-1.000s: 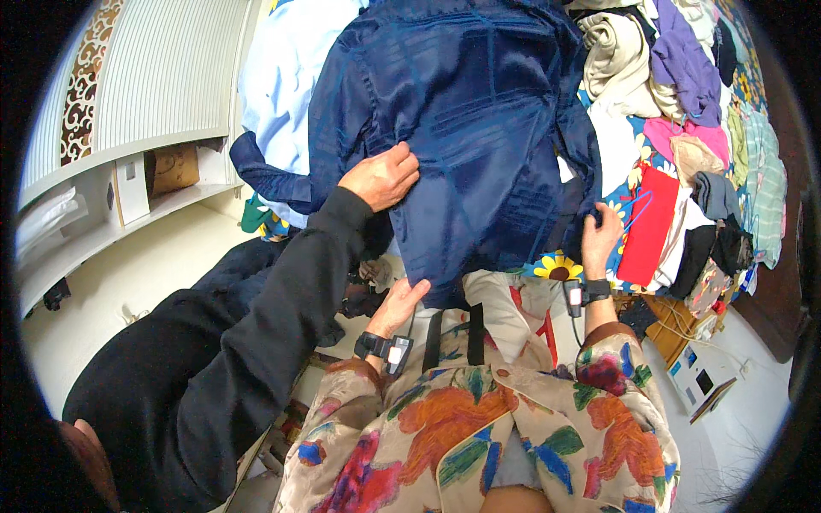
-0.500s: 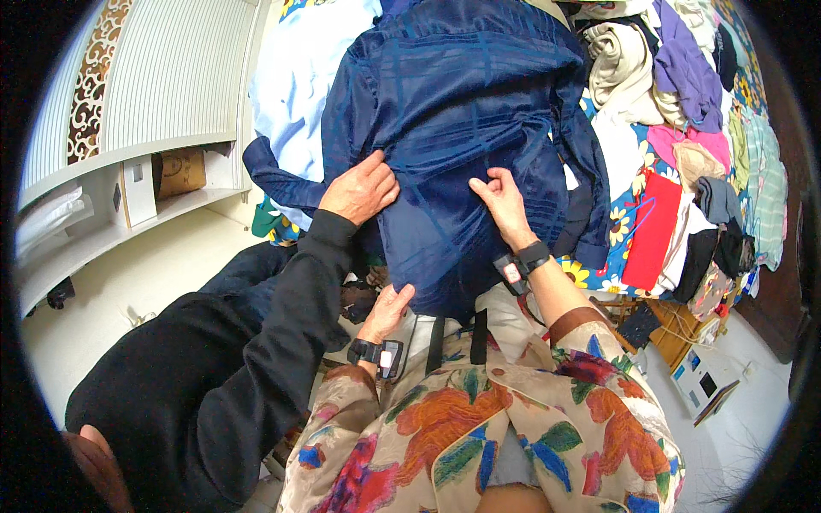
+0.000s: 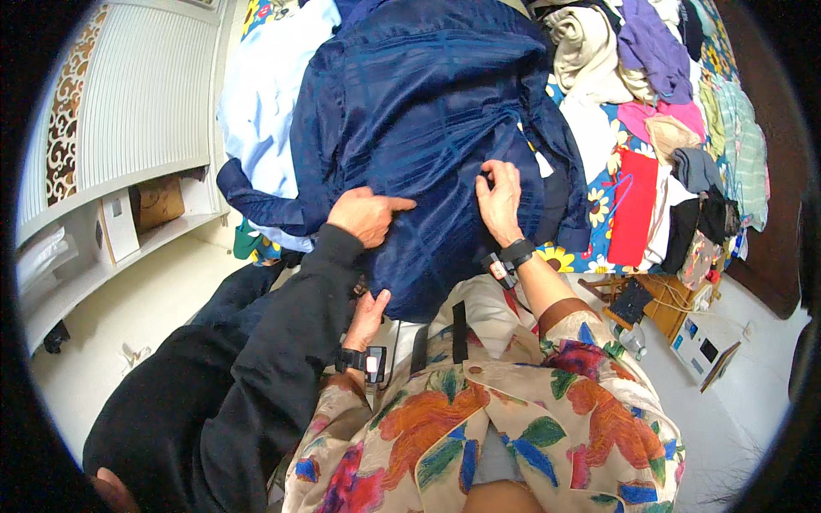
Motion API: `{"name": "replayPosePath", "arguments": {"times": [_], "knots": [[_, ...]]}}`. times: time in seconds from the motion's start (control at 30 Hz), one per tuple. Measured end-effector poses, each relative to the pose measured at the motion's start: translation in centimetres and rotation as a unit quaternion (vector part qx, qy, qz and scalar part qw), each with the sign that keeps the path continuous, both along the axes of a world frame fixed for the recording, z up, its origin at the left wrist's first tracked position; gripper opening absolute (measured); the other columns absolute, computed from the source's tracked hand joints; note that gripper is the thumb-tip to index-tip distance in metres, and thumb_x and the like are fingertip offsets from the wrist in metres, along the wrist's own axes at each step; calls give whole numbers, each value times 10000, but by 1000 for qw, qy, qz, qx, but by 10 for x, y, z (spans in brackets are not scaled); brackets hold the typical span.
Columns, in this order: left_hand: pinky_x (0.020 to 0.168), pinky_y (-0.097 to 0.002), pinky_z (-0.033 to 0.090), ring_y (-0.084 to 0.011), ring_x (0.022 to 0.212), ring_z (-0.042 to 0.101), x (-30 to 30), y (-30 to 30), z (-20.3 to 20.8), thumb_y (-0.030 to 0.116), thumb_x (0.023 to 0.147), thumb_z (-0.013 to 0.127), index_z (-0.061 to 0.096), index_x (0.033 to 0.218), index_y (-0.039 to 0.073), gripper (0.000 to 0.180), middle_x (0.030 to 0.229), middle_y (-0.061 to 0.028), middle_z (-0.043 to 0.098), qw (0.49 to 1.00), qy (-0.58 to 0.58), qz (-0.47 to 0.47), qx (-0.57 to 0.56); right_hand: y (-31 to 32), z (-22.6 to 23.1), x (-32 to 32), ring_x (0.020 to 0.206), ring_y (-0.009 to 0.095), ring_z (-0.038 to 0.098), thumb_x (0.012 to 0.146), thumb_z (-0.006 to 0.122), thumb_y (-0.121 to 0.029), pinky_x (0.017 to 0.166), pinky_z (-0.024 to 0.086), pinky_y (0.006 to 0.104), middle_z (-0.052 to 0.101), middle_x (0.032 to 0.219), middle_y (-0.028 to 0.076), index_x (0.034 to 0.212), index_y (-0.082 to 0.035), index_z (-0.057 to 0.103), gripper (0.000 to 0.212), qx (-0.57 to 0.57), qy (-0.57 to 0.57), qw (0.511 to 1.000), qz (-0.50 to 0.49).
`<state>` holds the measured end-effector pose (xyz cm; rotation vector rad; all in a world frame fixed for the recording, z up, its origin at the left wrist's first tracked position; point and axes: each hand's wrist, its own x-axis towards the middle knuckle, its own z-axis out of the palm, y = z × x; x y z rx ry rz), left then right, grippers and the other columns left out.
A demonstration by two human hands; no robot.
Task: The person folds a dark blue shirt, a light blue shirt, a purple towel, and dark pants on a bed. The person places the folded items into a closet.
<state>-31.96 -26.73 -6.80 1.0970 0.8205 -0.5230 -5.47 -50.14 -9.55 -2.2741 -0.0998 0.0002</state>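
A navy blue shirt (image 3: 410,145) with woven plaid bands lies spread over the bed, its lower end hanging toward me. My left hand (image 3: 368,316) pinches the shirt's hem at its near left corner. On the right part of the cloth, my right hand (image 3: 499,201) rests with its fingers curled in against the fabric; creases run out beside it. From the left, another person's hand (image 3: 363,218) in a black sleeve (image 3: 295,316) lies on the shirt, index finger stretched out to the right. A shirt sleeve (image 3: 261,201) trails off at the left.
Light blue cloth (image 3: 265,128) lies left of the shirt. Several heaped clothes lie at the right, among them a purple garment (image 3: 654,51) and a red folded piece (image 3: 633,205). A white cabinet (image 3: 141,120) stands at the left. The co-worker's body is close to my left arm.
The view has shifted, and the scene sits further left. The other person's hand now points with one finger across the shirt. My right fingers have curled in more; my left still holds the hem.
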Motion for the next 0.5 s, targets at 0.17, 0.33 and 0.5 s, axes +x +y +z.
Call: {"name": "replayPosePath", "arguments": {"times": [0.17,0.33,0.5], "knots": [[1015,-323,394,-167,1114,548,4,3,1,216,979,570,506,1325,-5,416,1254,-44,594,1000,-25,5,6,-39,8,27,1019,341,494,740,719,-99,916,393,429,569,1046,164,1065,5,564,375,-86,-24,989,-117],[1024,-318,393,-144,1143,540,4,0,3,200,984,562,495,1341,4,413,1294,-39,579,999,-49,5,12,-35,-8,46,1129,346,453,774,738,-357,957,380,466,538,1165,146,1081,-42,609,459,-121,44,984,-119],[998,-295,396,-110,1084,545,-1,6,2,194,993,549,567,1276,-4,346,1217,-17,619,998,-32,-23,48,-23,-27,57,1135,344,444,759,743,-327,909,393,501,540,1159,112,896,-95,680,277,-194,90,975,-65]]}}
